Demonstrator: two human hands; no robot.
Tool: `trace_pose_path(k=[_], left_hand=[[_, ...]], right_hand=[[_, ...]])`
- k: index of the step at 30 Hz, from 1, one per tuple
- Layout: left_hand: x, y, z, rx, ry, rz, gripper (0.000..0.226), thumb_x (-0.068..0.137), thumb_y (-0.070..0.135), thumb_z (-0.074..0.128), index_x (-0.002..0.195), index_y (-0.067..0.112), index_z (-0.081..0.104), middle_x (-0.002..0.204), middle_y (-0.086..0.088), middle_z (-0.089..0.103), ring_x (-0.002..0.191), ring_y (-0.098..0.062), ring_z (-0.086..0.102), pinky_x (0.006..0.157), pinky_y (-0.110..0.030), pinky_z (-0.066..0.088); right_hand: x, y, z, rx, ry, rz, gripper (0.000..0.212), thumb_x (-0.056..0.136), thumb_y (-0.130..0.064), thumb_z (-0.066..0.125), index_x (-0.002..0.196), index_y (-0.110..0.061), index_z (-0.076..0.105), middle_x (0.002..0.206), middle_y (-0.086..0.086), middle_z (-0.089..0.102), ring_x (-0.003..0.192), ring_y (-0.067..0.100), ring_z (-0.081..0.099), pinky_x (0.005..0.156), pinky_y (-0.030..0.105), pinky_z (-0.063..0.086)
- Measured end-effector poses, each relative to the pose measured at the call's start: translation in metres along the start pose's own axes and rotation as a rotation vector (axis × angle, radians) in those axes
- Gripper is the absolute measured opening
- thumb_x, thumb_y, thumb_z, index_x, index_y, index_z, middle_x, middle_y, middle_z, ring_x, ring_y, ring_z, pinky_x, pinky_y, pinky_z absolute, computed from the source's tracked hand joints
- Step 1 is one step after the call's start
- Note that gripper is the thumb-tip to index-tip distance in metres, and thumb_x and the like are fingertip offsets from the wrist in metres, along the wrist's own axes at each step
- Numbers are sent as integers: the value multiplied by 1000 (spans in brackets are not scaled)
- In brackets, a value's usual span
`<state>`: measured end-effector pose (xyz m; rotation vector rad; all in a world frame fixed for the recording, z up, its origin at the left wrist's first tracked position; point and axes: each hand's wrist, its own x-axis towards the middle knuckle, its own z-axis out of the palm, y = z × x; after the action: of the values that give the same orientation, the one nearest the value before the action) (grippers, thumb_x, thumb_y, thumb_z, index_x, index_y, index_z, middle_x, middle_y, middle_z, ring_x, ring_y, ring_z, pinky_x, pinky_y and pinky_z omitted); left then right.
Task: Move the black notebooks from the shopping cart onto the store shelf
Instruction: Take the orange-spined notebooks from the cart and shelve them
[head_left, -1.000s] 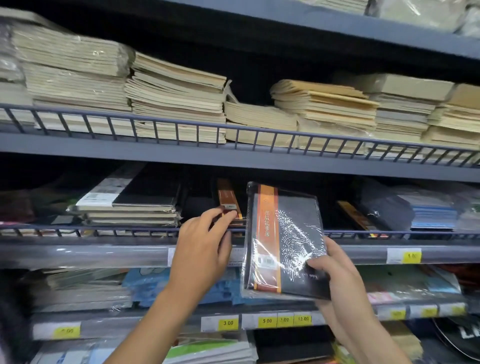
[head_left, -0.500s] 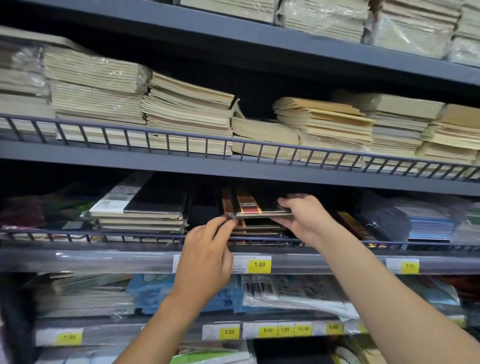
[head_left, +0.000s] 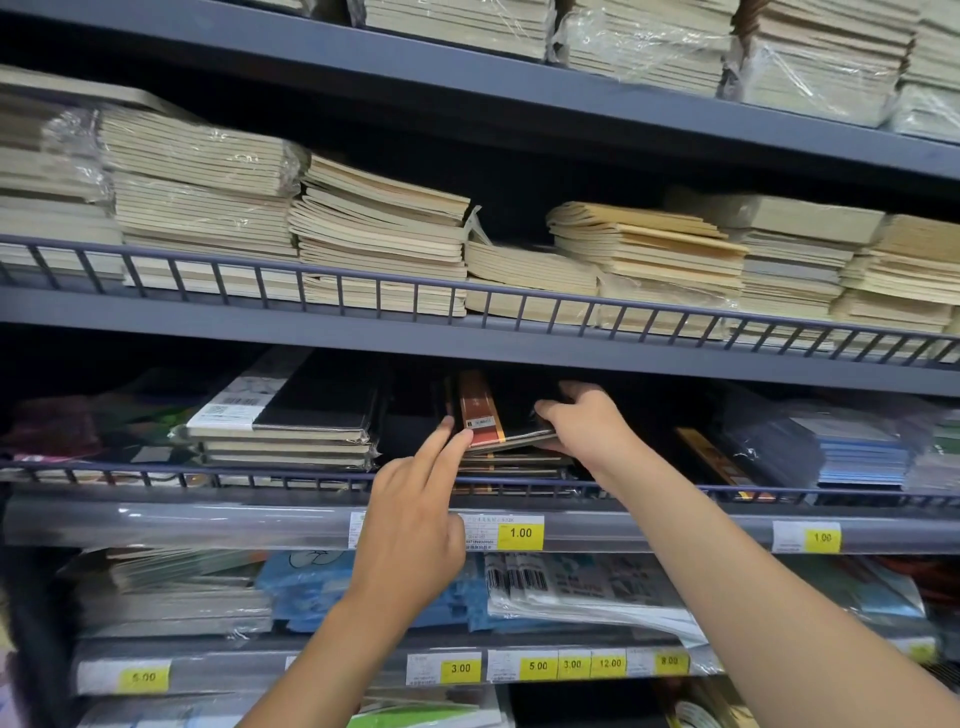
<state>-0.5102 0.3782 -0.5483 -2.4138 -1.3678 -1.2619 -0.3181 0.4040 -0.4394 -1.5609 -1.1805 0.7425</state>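
A black notebook (head_left: 511, 415) with an orange band lies flat on top of a small stack of the same notebooks (head_left: 511, 462) on the middle store shelf (head_left: 649, 488), behind its wire rail. My right hand (head_left: 582, 421) grips the notebook's right edge, thumb on top and fingers underneath. My left hand (head_left: 415, 519) reaches up from below, two straight fingertips touching the notebook's front left corner. The shopping cart is out of view.
Another stack of black notebooks (head_left: 291, 426) lies just left of the pile. Blue wrapped pads (head_left: 852, 452) lie to the right. Tan notebook piles (head_left: 374, 244) fill the shelf above. Price tags (head_left: 519, 532) line the shelf fronts below.
My right hand turned the notebook flat from in front of the shelf, laid it on the stack and has pushed it slightly deeper. My left fingers stay at its front left corner.
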Motion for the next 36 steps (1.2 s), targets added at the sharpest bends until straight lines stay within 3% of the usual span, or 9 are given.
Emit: trace_pose_path(k=[2, 5, 8, 14, 18, 20, 23, 28, 36], left_hand=[[0, -1, 2, -2, 2, 5, 87, 72, 0, 63, 153, 17, 38, 158, -1, 44, 99, -14, 59, 107, -41, 41], [0, 0, 4, -13, 7, 0, 87, 71, 0, 64, 152, 16, 40, 156, 0, 47, 99, -14, 58, 108, -38, 37], [0, 1, 7, -7, 12, -9, 84, 71, 0, 65, 151, 14, 41, 155, -2, 46, 101, -14, 58, 109, -38, 36], [0, 0, 9, 25, 10, -11, 82, 74, 3, 61, 152, 10, 38, 156, -5, 44, 101, -17, 58, 109, -41, 39], [-2, 2, 11, 91, 4, -18, 85, 75, 11, 60, 155, 10, 32, 159, -5, 41, 112, -19, 57, 113, -43, 37], [-4, 3, 14, 121, 13, -23, 87, 75, 14, 60, 157, 9, 30, 160, -5, 39, 120, -20, 55, 117, -43, 33], [-6, 4, 18, 144, 38, -33, 87, 76, 16, 59, 158, 10, 30, 161, -5, 39, 124, -20, 53, 119, -44, 30], [-7, 4, 22, 131, 68, -29, 80, 80, 19, 47, 158, 9, 31, 160, -5, 40, 123, -21, 55, 118, -45, 31], [-5, 2, 29, 118, 183, -10, 76, 77, 13, 55, 152, 7, 43, 154, -5, 49, 113, -21, 57, 115, -44, 34]], right_hand=[[1, 3, -1, -273, 50, -102, 62, 101, -28, 58, 156, -14, 34, 155, 9, 44, 126, 28, 56, 101, 35, 50], [1, 10, -1, -498, 58, -129, 62, 100, -42, 50, 156, -19, 34, 147, 10, 52, 123, 29, 58, 102, 44, 51], [0, 23, 4, -651, 67, -140, 59, 101, -46, 43, 154, -21, 37, 154, 11, 41, 143, 34, 33, 113, 48, 37], [-10, 35, 9, -586, 135, -222, 64, 102, -57, 36, 155, -21, 33, 148, 14, 47, 128, 33, 54, 101, 45, 49], [-44, 55, -5, -761, 256, -403, 61, 100, -63, 28, 146, -24, 39, 120, -3, 62, 104, 22, 64, 87, 44, 52], [-53, 73, -6, -810, 265, -459, 57, 100, -63, 27, 139, -25, 44, 109, -10, 64, 98, 15, 64, 96, 44, 48], [-51, 98, -2, -870, 287, -516, 53, 100, -59, 33, 137, -24, 47, 115, -13, 62, 110, 13, 58, 108, 38, 40], [-50, 115, 8, -887, 392, -627, 47, 98, -44, 49, 133, -12, 51, 116, -3, 60, 113, 19, 53, 116, 39, 30], [-47, 122, 11, -849, 437, -657, 48, 97, -41, 51, 131, -7, 53, 114, 1, 61, 113, 22, 55, 119, 45, 29]])
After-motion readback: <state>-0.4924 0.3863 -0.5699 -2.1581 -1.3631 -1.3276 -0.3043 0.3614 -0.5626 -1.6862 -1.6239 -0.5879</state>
